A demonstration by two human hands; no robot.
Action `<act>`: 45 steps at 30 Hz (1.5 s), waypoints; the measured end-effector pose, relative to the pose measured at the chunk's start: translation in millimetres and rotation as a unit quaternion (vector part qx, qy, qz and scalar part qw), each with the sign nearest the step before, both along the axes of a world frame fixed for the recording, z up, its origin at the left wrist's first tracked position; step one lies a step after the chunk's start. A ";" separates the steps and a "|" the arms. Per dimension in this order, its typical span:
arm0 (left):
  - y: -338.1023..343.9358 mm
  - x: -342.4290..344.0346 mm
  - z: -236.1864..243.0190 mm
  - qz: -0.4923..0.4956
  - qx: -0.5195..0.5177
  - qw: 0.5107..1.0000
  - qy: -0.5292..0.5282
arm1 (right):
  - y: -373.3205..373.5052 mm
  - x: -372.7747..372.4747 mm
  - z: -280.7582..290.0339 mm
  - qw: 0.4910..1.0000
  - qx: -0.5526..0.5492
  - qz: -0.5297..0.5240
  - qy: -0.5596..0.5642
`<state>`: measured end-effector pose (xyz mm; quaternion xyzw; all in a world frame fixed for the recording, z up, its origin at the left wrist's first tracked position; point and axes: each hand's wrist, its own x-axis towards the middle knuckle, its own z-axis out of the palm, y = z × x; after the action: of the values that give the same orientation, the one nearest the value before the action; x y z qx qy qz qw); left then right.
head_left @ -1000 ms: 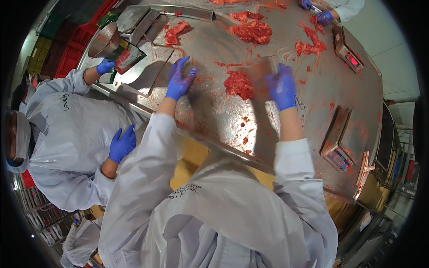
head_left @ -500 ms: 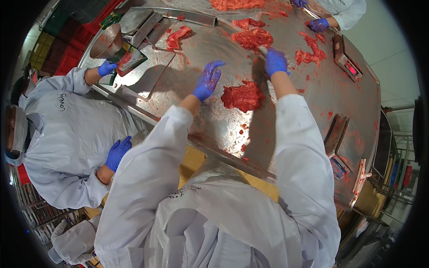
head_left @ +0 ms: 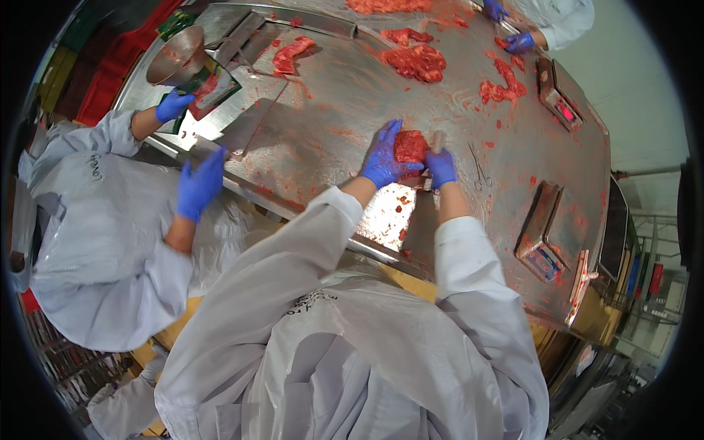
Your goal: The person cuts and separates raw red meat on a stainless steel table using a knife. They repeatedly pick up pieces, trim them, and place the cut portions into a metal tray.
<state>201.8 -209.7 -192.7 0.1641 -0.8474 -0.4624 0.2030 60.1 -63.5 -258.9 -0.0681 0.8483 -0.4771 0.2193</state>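
A compact lump of red meat [head_left: 410,146] sits on the steel table in front of me. My left hand [head_left: 383,159], in a blue glove, is wrapped round its left and near sides. At its right side is my right hand [head_left: 441,167], also gloved in blue. Its fingers are closed on a pale, narrow tool [head_left: 438,141] that stands up between hand and meat; its kind I cannot make out. Thin metal scissors [head_left: 479,169] lie just right of that hand.
More red meat [head_left: 418,63] lies farther off, with trimmings [head_left: 503,86] at the right. Two scales [head_left: 559,99] stand along the right edge. At the left, a co-worker's hand [head_left: 174,106] holds a bag under a metal funnel [head_left: 176,57]. Another person's gloved hand [head_left: 520,43] works at the far right.
Both my hands have come together at the near meat, which is now a compact lump. My right hand has moved nearer with the pale tool. The left co-worker's lower hand has risen to the table edge.
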 end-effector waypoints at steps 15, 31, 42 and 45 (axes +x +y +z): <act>-325.7 132.9 360.3 0.187 -0.355 0.858 0.320 | -399.1 174.2 387.3 0.834 -0.297 0.175 0.431; -170.6 136.5 49.9 0.105 0.194 0.969 -0.113 | -187.6 120.1 92.5 0.953 -0.277 0.112 -0.044; -57.9 47.6 -13.9 -0.125 0.091 0.968 -0.195 | 121.9 3.4 74.8 0.913 0.300 -0.048 0.271; -37.4 34.2 0.8 -0.113 0.075 0.953 -0.271 | 128.4 -6.8 56.7 0.891 0.310 -0.007 0.333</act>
<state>236.0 -247.1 -191.9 0.2010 -0.8465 -0.4824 -0.1013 53.2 64.9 -202.3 -0.1455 0.9768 -0.1409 -0.0693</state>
